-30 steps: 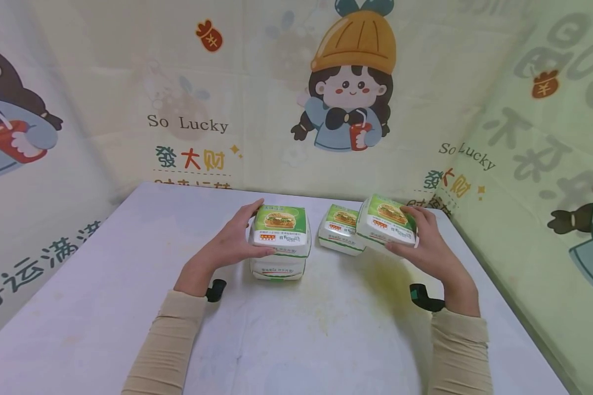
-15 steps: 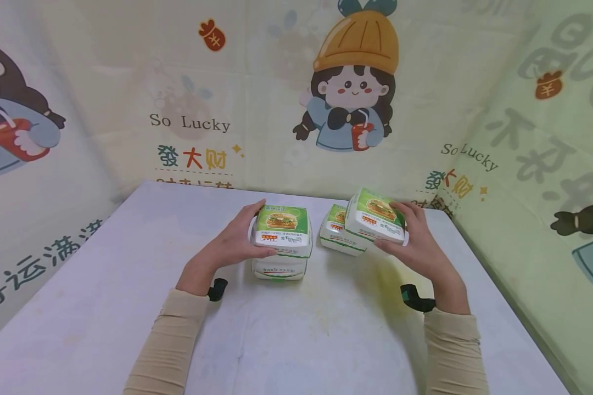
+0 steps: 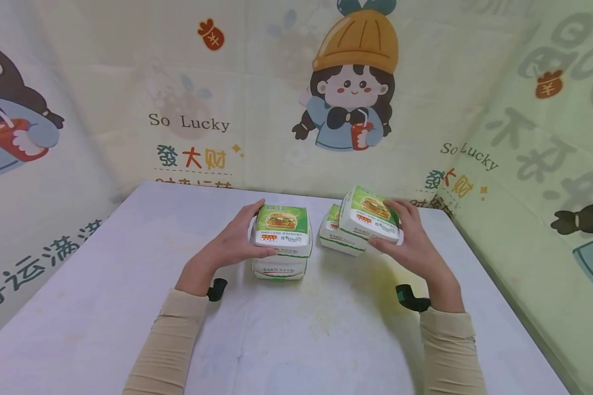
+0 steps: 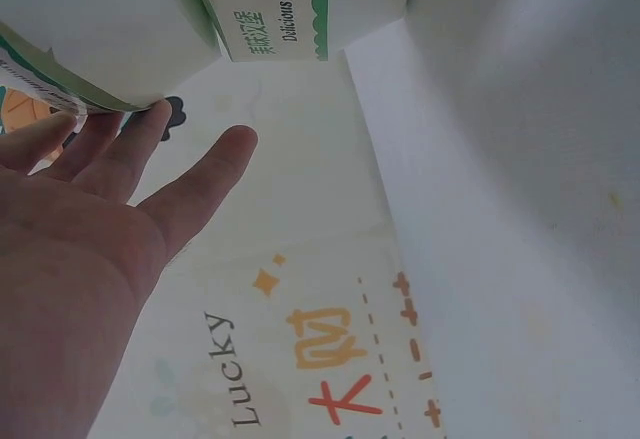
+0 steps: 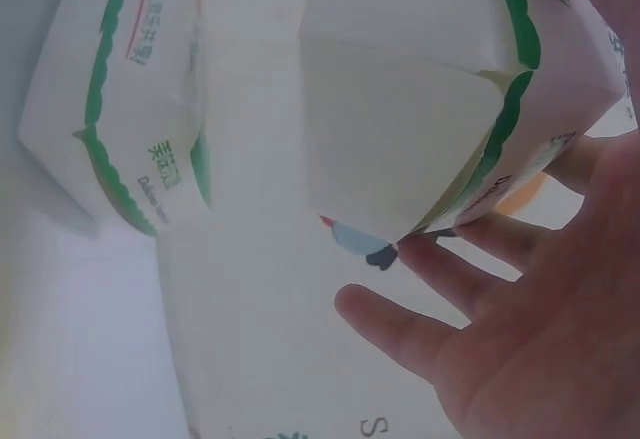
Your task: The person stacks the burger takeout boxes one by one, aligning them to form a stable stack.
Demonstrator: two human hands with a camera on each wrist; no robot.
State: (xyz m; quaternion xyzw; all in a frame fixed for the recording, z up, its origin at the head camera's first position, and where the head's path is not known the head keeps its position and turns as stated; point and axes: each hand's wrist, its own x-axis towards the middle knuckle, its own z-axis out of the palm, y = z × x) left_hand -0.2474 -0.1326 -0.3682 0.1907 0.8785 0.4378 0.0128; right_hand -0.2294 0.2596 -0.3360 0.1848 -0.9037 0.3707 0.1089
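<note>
Near the table's middle, my left hand [image 3: 234, 238] grips the upper burger box [image 3: 281, 222] of a two-high stack, thumb on its front and fingers at its back left. Beneath it stands the lower burger box [image 3: 279, 269], white with green trim. My right hand [image 3: 415, 247] holds another burger box [image 3: 368, 214] by its right side, slightly tilted. That box hangs over a fourth carton, a burger box [image 3: 340, 242] standing on the table, and hides part of its lid. In the right wrist view a gap shows between the held box [image 5: 410, 129] and the standing one [image 5: 120, 109].
The white table [image 3: 277, 340] runs back to a printed cloth wall [image 3: 257, 82] just behind the boxes. Another cloth wall [image 3: 538, 219] rises along the right side. A narrow space separates the left stack from the right boxes.
My right hand has carried its burger box leftward and slightly up, further over the standing box. The left hand and its stack have stayed put.
</note>
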